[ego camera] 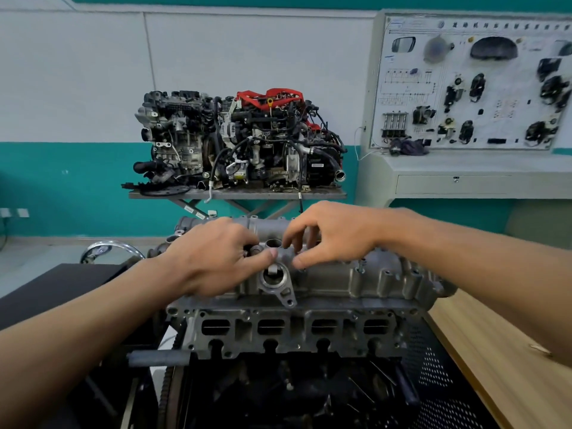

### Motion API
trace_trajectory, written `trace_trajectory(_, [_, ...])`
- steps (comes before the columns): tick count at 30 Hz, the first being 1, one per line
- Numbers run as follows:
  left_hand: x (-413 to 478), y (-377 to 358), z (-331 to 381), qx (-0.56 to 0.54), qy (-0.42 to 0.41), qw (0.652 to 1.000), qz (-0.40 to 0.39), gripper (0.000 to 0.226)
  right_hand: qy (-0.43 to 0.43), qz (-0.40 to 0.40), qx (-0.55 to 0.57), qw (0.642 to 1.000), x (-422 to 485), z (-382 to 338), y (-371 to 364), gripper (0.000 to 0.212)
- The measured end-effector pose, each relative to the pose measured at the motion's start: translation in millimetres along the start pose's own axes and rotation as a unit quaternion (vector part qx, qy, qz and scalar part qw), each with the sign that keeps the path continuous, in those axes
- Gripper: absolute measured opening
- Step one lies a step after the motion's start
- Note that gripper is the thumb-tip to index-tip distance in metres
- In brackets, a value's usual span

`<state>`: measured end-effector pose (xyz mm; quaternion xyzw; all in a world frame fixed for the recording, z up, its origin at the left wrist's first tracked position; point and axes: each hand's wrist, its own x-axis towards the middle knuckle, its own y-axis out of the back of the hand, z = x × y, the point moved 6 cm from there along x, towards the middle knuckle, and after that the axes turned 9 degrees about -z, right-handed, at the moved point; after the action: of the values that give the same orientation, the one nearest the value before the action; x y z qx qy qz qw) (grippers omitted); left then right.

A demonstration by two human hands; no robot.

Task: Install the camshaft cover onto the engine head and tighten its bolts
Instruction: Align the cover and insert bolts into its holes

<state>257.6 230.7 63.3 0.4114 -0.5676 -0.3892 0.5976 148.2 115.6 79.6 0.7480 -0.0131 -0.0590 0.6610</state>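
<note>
The grey aluminium camshaft cover [334, 277] lies on top of the engine head [288, 329], straight in front of me. My left hand [213, 258] rests on the cover's left half, its fingers curled round a few dark bolts [254, 250] whose ends poke out by the thumb. My right hand [334, 233] hovers over the cover's middle, thumb and fingertips pinched together at a bolt hole; what they pinch is mostly hidden and looks like a bolt. One bolt [360, 266] stands upright in the cover further right.
A second complete engine [241, 140] sits on a lift table behind. A training board [470, 82] with car parts stands at the back right. A wooden bench [495, 351] runs along the right, a black surface [55, 283] lies left, and a toothed flywheel [170, 394] is below left.
</note>
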Motion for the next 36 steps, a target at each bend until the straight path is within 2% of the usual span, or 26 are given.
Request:
trace_trajectory(5, [6.6, -1.7, -5.4, -0.046, -0.01, 0.998, -0.044, 0.066, -0.012, -0.047, -0.004, 0.999, 2.3, 3.6, -1.9, 0.013])
trace_trajectory(8, [9.8, -3.7, -9.2, -0.066, 0.002, 0.996, -0.067, 0.074, -0.002, -0.019, -0.098, 0.995, 6.9, -3.3, -3.2, 0.039])
trace_trajectory(10, [10.4, -4.5, -11.1, -0.082, 0.011, 0.993, -0.08, 0.076, -0.005, -0.006, -0.076, 0.997, 6.5, -4.6, -0.3, 0.045])
trace_trajectory(14, [9.6, -4.5, -11.5, -0.091, 0.017, 0.992, -0.086, 0.078, 0.002, -0.014, 0.018, 1.0, 3.2, -5.0, 5.4, 0.02])
trace_trajectory(18, [10.8, -4.5, -10.9, -0.086, 0.013, 0.992, -0.087, 0.083, -0.023, -0.073, 0.016, 0.997, 4.0, 1.6, -0.9, 0.007])
trace_trajectory(20, [10.4, -4.6, -10.9, -0.083, 0.016, 0.992, -0.089, 0.085, -0.025, -0.062, -0.068, 0.995, 6.9, -1.5, -1.0, 0.03])
trace_trajectory(22, [10.2, -4.2, -11.6, -0.08, 0.019, 0.992, -0.091, 0.086, -0.029, -0.048, -0.095, 0.994, 8.3, -8.9, 0.1, 0.048])
trace_trajectory(24, [9.9, -4.6, -12.3, -0.083, 0.023, 0.992, -0.093, 0.088, -0.02, -0.03, -0.051, 0.998, 5.9, -12.7, 6.1, 0.038])
trace_trajectory(27, [9.1, -6.0, -13.0, -0.088, 0.03, 0.99, -0.102, 0.089, -0.006, -0.074, -0.01, 0.997, 2.1, -15.3, 7.5, 0.017])
trace_trajectory(28, [9.5, -6.2, -12.9, -0.101, 0.033, 0.988, -0.109, 0.087, -0.01, -0.082, -0.026, 0.996, 3.2, -13.8, 5.9, 0.011])
trace_trajectory(29, [10.0, -6.0, -13.5, -0.13, 0.036, 0.984, -0.116, 0.085, -0.02, -0.085, -0.063, 0.994, 5.4, -13.2, 3.9, 0.01])
trace_trajectory(31, [9.9, -5.9, -18.2, -0.234, 0.056, 0.962, -0.126, 0.08, -0.037, -0.075, -0.134, 0.987, 9.2, -12.2, 1.8, 0.033])
trace_trajectory(32, [9.3, -6.6, -22.7, -0.292, 0.075, 0.945, -0.129, 0.081, -0.042, -0.06, -0.136, 0.988, 9.9, -14.1, 3.5, 0.043])
trace_trajectory(34, [8.1, -8.0, -35.1, -0.381, 0.123, 0.909, -0.12, 0.085, -0.041, 0.003, -0.098, 0.994, 8.8, -22.5, 16.4, 0.048])
trace_trajectory(36, [8.0, -6.9, -46.0, -0.44, 0.167, 0.877, -0.094, 0.08, -0.018, 0.08, -0.028, 0.996, 11.7, -34.8, 34.4, 0.037])
